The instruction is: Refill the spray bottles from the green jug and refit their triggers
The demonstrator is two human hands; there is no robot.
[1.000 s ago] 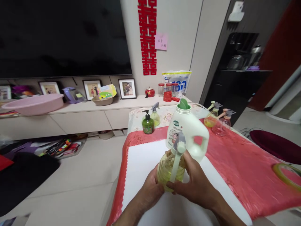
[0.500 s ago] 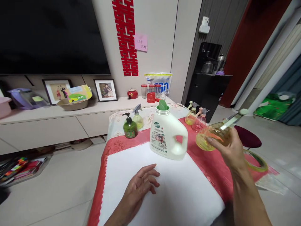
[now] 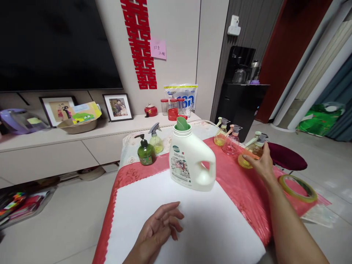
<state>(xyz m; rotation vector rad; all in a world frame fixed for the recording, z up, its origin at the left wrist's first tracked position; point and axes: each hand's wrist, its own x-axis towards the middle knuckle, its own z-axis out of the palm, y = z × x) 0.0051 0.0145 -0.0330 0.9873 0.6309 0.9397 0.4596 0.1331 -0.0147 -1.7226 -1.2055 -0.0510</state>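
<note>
My right hand [image 3: 262, 161] is closed round a clear spray bottle with yellow liquid [image 3: 246, 158], upright at the right side of the red-covered table. Over the white cloth [image 3: 209, 223], my left hand [image 3: 162, 227] hovers with loosely curled fingers apart, holding nothing. Behind it stands a large pale green jug [image 3: 194, 161] with a green piece in its open neck. Left of the jug are a green pump bottle [image 3: 146, 153] and a grey-topped spray bottle [image 3: 156, 142]. A yellow spray bottle [image 3: 220, 138] and a pink one [image 3: 231, 144] stand at the back right.
A roll of tape [image 3: 313, 194] lies at the right near a maroon stool [image 3: 288, 157]. Red-lidded jars [image 3: 173, 113], a red pot [image 3: 151, 110] and photo frames [image 3: 118, 107] line the white cabinet [image 3: 104, 145] behind.
My right hand has brought the spray bottle from a tilted position to upright beside the pink one. The view has shifted slightly; my left hand stays much the same.
</note>
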